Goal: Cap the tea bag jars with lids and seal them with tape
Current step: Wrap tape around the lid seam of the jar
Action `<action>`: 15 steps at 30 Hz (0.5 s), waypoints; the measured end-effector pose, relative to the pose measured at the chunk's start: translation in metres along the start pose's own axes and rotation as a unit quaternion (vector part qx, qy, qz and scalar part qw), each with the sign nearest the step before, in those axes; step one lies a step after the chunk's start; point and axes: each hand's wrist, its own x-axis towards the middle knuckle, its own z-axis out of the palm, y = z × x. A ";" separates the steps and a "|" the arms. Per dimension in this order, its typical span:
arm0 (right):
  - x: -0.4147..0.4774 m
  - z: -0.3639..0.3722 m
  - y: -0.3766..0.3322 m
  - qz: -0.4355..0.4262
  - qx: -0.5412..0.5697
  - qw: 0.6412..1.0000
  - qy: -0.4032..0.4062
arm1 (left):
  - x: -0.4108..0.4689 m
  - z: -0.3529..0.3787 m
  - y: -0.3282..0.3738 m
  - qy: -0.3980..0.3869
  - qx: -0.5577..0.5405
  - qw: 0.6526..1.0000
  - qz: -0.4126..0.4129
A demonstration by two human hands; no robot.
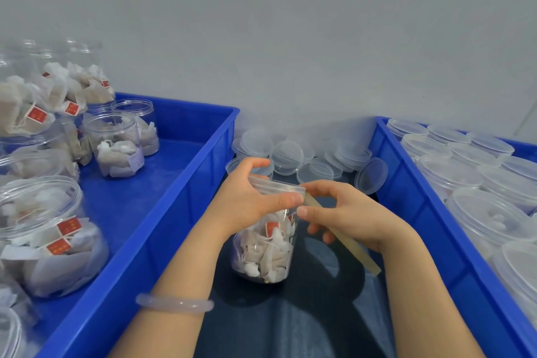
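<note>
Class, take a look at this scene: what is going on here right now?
A person is sealing a jar of tea bags. The left hand grips the jar around its clear lid, while the right hand pinches a strip of tape against the lid's edge. Behind it lie loose lids; open jars stand in the left blue crate, capped jars in the right crate.
</note>
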 end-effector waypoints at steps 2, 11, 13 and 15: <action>0.000 0.002 0.000 0.009 0.022 1.000 0.000 | 0.001 0.001 -0.003 0.003 -0.020 1.000 -0.005; 0.004 0.007 -0.001 -0.006 0.006 0.999 0.049 | 0.001 -0.006 -0.009 -0.016 -0.084 0.996 0.002; 0.005 0.010 -0.001 0.001 -0.001 0.998 0.063 | 0.001 -0.006 -0.010 -0.020 -0.080 0.997 0.010; 0.006 0.010 -0.001 0.003 -0.007 0.998 0.065 | 0.000 -0.008 -0.010 -0.033 -0.070 0.997 0.019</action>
